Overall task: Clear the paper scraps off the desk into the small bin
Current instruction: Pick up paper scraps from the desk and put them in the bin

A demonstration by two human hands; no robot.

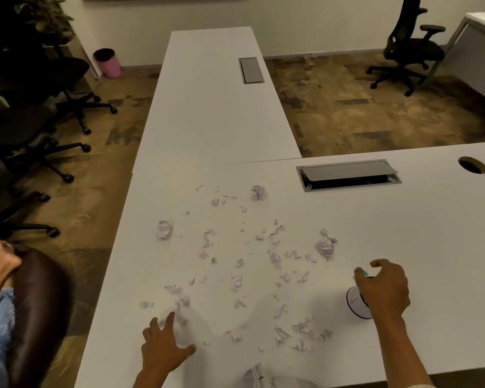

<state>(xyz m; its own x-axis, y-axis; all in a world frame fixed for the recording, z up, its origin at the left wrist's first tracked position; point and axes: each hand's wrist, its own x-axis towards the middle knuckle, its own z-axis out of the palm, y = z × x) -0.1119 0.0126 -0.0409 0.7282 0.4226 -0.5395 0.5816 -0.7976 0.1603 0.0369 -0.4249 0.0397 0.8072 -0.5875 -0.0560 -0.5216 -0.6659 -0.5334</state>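
Observation:
Many small white and lilac paper scraps [237, 280] lie scattered over the middle of the white desk [431, 233]. Among them are three crumpled balls, one at the back [259, 192], one at the left [164, 229] and one at the right [326, 245]. A small white bin [354, 302] with black markings stands on the desk at the right. My right hand [382, 288] covers its top from above, fingers curled around its rim. My left hand [163, 348] rests flat near the desk's front edge, fingers spread, touching scraps at its fingertips.
An open cable tray [347, 176] and a round grommet hole [472, 164] are at the desk's back. A second desk [213, 107] extends away. A pink floor bin [108, 63] and office chairs [25, 127] stand left. Another person's hand [0, 260] and brown chair [39, 303] are at left.

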